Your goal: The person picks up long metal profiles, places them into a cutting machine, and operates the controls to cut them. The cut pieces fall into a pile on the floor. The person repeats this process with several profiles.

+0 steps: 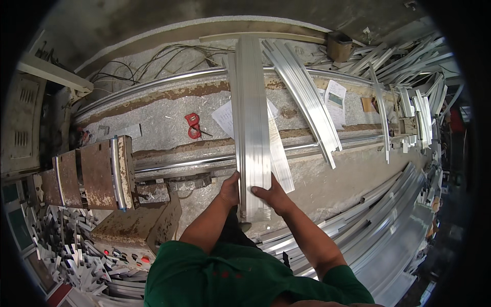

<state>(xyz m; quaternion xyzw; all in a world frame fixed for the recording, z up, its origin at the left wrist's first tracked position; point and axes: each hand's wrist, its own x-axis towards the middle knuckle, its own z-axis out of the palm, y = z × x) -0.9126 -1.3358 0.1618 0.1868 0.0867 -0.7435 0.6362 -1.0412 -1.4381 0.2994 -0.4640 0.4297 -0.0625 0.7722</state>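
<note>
Both hands hold the near end of a bundle of long aluminium profiles (251,123), centre of frame. Left hand (230,190) clasps the bundle's left edge, thumb up along the side, grip closed on the metal. Right hand (273,197) lies on the top face and right edge, fingers spread across the ribbed surface, grip also closed on the bundle.

The bundle runs straight away from the person, from lower centre to upper centre, lying across the bench (169,120). Its far end reaches past the bench's rear rail. A thinner single strip (280,158) pokes out from under its right side.

Just right of the bundle, a second fan of aluminium profiles (307,97) lies at a slant across the bench. Papers (335,100) lie beside it, and another sheet is partly under the bundle.

Left of the bundle on the speckled bench top: a red-handled tool (193,125), kind unclear. Further left, a rusty machine head (99,174) sits on the front guide rail (204,162).

Lower right: stacked long profiles (378,225) beside the bench. Lower left: a heap of short offcuts (71,245). Upper left: loose black cables (148,64) behind the bench.
</note>
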